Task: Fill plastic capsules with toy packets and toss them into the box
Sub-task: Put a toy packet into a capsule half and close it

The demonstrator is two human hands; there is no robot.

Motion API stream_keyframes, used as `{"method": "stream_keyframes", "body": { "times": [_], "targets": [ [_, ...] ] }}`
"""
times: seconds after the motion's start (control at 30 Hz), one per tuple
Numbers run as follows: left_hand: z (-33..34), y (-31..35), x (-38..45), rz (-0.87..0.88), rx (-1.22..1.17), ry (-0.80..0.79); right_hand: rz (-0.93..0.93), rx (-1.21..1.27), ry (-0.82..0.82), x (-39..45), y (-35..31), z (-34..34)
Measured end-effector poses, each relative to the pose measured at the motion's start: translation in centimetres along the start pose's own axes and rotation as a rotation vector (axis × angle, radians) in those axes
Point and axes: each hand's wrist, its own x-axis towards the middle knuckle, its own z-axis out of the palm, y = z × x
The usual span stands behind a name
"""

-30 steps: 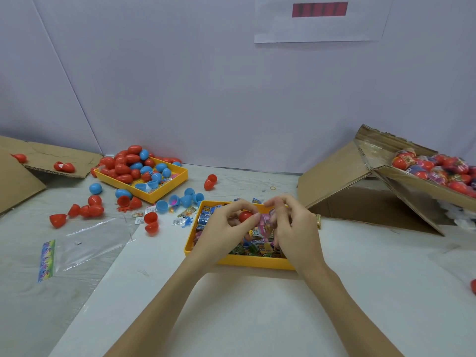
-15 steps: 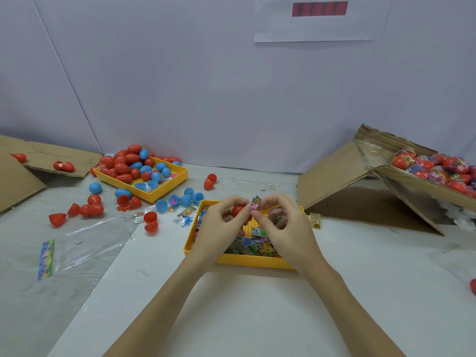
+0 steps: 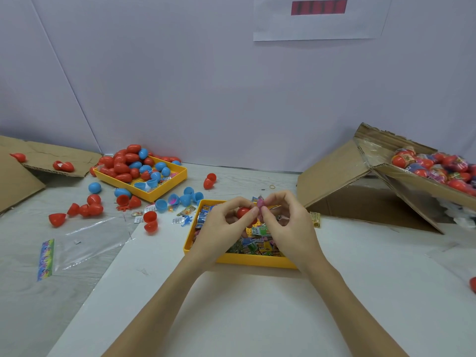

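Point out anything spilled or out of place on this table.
Red and blue capsule halves lie scattered on the table left of the far yellow tray, outside it. A few toy packets lie loose beside the near yellow tray. One packet sits off its right edge.

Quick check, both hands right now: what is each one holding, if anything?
Left hand: grips a red capsule.
Right hand: pinches a pink toy packet beside the capsule.
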Motion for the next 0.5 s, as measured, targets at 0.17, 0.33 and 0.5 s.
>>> {"method": "stream_keyframes", "body": {
  "times": [0.17,0.33,0.5],
  "targets": [
    [-0.05,-0.18,0.03,0.001,0.053,-0.097,0.033,0.005,0.041,0.02,0.31,-0.13],
    [-0.10,0.19,0.02,-0.021,-0.073,-0.022,-0.002,-0.038,0.033,0.23,0.21,-0.35],
    [-0.05,0.12,0.04,0.003,-0.017,0.001,0.002,-0.058,-0.040,0.21,0.09,-0.50]
  ]
}}
